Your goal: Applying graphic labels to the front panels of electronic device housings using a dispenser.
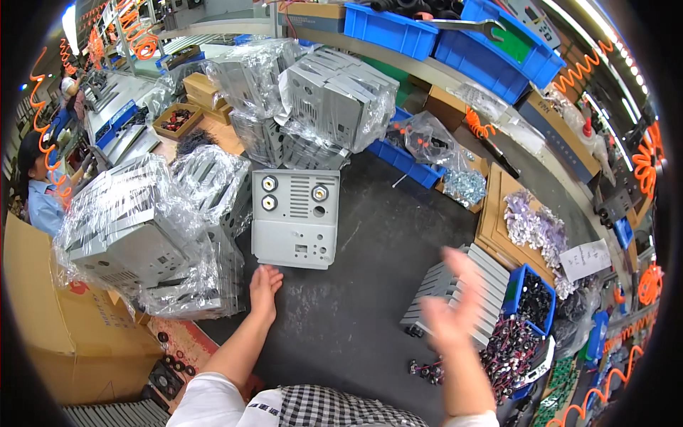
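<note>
Centre of the frame, on the dark bench mat (370,285): a grey metal panel (295,218) lies flat, with round sockets and vent slots in its upper part. My left hand (264,286) rests palm down just below its lower left corner, fingers loosely spread, holding nothing; whether the fingertips touch the panel edge I cannot tell. My right hand (450,306) is raised at lower right, open and empty, blurred, so finger detail is poor. Behind it sits a stack of ribbed grey plates (491,274). Plastic-wrapped metal cases (135,235) crowd the left. A blue bin of small dark parts (533,299) sits at right.
</note>
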The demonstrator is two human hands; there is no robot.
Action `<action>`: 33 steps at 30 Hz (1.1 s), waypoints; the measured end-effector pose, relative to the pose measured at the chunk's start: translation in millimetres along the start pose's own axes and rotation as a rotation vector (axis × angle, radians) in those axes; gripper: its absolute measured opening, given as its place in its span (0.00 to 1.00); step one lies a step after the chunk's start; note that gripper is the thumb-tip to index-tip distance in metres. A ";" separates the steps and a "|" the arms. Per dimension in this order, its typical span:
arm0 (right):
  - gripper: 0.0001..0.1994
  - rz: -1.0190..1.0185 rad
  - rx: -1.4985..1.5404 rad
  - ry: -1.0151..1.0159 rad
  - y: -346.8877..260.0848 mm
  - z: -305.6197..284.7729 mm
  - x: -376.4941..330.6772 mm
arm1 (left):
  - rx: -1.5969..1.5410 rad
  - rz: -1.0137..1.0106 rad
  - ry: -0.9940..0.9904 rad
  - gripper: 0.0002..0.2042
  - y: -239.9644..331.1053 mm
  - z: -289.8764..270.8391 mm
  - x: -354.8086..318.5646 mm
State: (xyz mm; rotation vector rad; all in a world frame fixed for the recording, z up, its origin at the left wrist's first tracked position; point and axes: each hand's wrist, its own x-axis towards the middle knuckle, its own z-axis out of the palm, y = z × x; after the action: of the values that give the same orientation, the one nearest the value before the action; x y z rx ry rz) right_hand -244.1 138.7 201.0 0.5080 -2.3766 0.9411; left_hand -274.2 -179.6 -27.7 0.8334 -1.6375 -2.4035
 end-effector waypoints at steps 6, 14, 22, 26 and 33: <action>0.47 0.342 0.145 -0.230 14.2 195.1 55.2 | -0.369 0.024 -0.084 0.24 2.8 29.4 64.5; 0.37 0.637 0.174 -0.374 72.2 202.6 120.1 | -0.465 -0.113 -0.033 0.32 13.5 63.5 94.2; 0.35 0.696 0.468 -0.298 91.8 225.3 109.1 | -0.286 0.187 0.344 0.16 13.7 80.3 101.5; 0.35 0.686 0.470 -0.309 96.3 225.1 108.8 | -0.283 0.097 0.309 0.13 26.1 78.3 107.7; 0.33 0.772 0.846 -0.252 91.9 224.5 110.4 | -0.340 -0.066 -0.243 0.18 39.7 86.6 111.8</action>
State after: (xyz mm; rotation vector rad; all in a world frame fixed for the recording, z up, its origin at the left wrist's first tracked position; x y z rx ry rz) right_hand -453.6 25.8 81.0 -0.0558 -2.3065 2.3795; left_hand -419.7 -167.9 -11.3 0.5646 -1.2244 -2.8111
